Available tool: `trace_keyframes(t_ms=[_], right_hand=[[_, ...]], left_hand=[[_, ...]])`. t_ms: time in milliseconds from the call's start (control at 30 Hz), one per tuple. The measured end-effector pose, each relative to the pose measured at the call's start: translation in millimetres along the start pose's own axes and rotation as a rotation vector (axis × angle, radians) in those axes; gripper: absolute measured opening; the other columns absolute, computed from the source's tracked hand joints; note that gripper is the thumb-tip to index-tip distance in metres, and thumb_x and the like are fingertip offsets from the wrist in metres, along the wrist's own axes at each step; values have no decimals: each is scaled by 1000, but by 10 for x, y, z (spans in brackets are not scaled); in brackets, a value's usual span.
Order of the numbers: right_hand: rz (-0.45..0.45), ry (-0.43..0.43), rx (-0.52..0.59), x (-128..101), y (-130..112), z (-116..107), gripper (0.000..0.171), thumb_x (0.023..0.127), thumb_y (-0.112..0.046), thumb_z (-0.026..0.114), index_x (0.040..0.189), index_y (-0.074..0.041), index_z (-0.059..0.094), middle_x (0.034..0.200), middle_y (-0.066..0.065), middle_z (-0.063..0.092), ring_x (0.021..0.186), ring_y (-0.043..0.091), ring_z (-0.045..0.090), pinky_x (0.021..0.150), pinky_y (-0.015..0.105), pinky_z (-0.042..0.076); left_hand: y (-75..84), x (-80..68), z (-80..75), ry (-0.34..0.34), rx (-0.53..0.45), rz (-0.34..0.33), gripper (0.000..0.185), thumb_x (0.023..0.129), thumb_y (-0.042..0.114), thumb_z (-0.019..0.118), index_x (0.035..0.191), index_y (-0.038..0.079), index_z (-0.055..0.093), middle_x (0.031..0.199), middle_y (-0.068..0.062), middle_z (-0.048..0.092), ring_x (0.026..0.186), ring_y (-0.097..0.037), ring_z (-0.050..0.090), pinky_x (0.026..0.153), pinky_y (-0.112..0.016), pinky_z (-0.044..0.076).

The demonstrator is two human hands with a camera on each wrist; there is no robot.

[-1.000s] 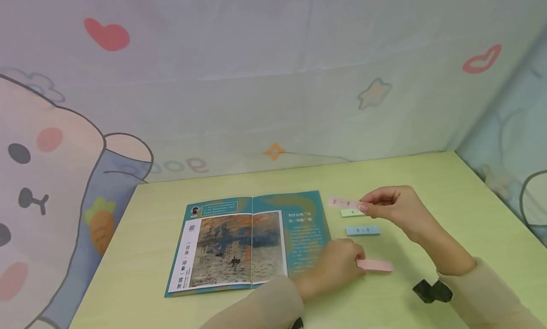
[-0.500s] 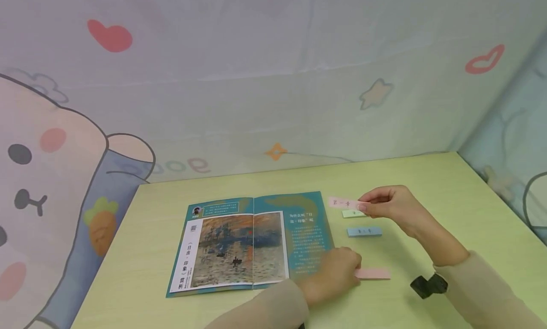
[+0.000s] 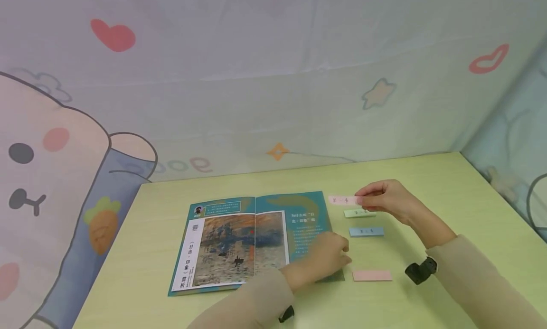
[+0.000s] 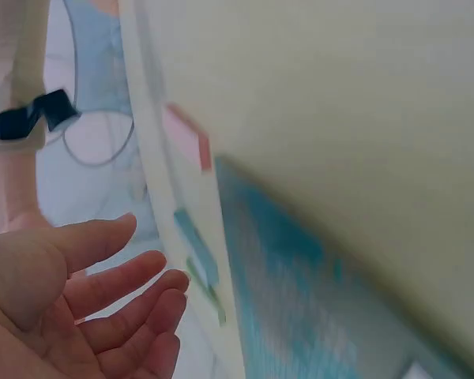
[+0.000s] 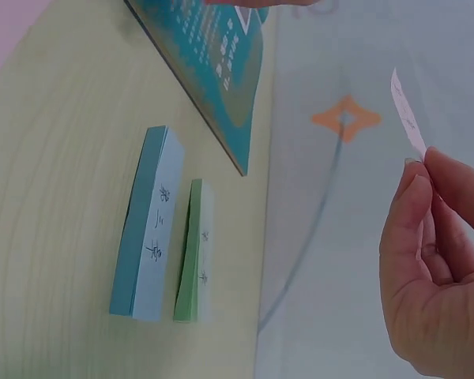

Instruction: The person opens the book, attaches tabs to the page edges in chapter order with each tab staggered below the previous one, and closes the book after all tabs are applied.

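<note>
Between thumb and fingers my right hand [image 3: 391,201] pinches a pink sticky note strip [image 3: 342,200] with handwriting, held up off the table; the right wrist view shows the strip [image 5: 408,117] edge-on. My left hand [image 3: 325,258] is over the lower right of the open magazine [image 3: 316,210], its fingers loosely bent and holding nothing, as the left wrist view of the hand [image 4: 103,300] confirms. Right of it lies a pink sticky note pad [image 3: 372,276]. Farther back are a blue pad [image 3: 366,232] and a green pad [image 3: 360,213], both with handwriting.
The magazine shows a printed harbour painting [image 3: 231,248] across its fold. Everything lies on a pale yellow-green table [image 3: 427,186]. A patterned cloth [image 3: 239,82] hangs behind it. Each wrist wears a dark strapped device [image 3: 420,270].
My left hand has let go of the pink pad and moved left, leaving it lying on the table. The right hand, still pinching the strip, has risen slightly and shifted a little left.
</note>
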State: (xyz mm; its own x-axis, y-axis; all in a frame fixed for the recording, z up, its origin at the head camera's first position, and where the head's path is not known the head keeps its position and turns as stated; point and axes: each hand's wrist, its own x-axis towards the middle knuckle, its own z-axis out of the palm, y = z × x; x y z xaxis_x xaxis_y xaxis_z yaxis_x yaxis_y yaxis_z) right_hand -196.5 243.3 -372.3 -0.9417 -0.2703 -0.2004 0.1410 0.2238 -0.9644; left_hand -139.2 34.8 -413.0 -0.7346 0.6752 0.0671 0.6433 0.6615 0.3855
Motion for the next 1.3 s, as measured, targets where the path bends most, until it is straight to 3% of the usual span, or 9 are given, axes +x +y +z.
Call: trace_keyframes(t_ms=[100,267,433,600,767,900,1300], right_hand=[[9,-12,-7,85,32,-21,25,85,-11,68,106,4,65,90,0,65,85,18,65,79,30,53],[23,-11,-49,227,68,-13,34,87,-9,66,113,11,59,91,1,64,85,14,65,83,35,52],[41,3,-104,364,111,29,34,87,-6,64,113,14,58,87,1,65,85,18,65,82,36,52],[52,10,-125,486,181,75,32,88,-3,62,114,15,57,88,5,64,86,23,65,81,36,53],[66,25,-148,600,276,111,29,89,-1,60,112,15,58,88,8,64,84,24,65,79,36,54],[71,53,-164,671,354,126,26,89,1,59,110,16,59,87,10,64,77,20,64,75,34,55],[115,84,-137,792,433,116,27,89,2,58,112,16,58,89,12,63,71,15,62,70,28,55]], left_hand=[[-125,-12,-160,25,-27,-16,12,84,13,68,89,3,71,89,-5,70,78,-12,64,69,-16,48],[-329,-14,-400,-16,-26,-86,20,90,15,62,105,3,69,104,-6,68,89,-16,65,74,-22,51],[-510,39,-495,-31,60,-33,27,91,15,62,114,2,63,115,-8,64,99,-19,63,82,-24,50],[-645,97,-448,-37,240,18,39,93,21,58,127,2,54,138,-13,46,121,-25,50,98,-32,42],[-722,148,-368,-156,311,-45,52,99,27,45,145,5,32,151,-8,25,136,-26,29,106,-42,32],[-771,208,-308,-231,331,-85,53,101,29,39,148,9,24,154,-5,18,139,-24,22,106,-47,30],[-795,378,-199,-319,299,-175,55,102,33,33,149,8,21,155,-5,13,141,-21,15,107,-48,28]])
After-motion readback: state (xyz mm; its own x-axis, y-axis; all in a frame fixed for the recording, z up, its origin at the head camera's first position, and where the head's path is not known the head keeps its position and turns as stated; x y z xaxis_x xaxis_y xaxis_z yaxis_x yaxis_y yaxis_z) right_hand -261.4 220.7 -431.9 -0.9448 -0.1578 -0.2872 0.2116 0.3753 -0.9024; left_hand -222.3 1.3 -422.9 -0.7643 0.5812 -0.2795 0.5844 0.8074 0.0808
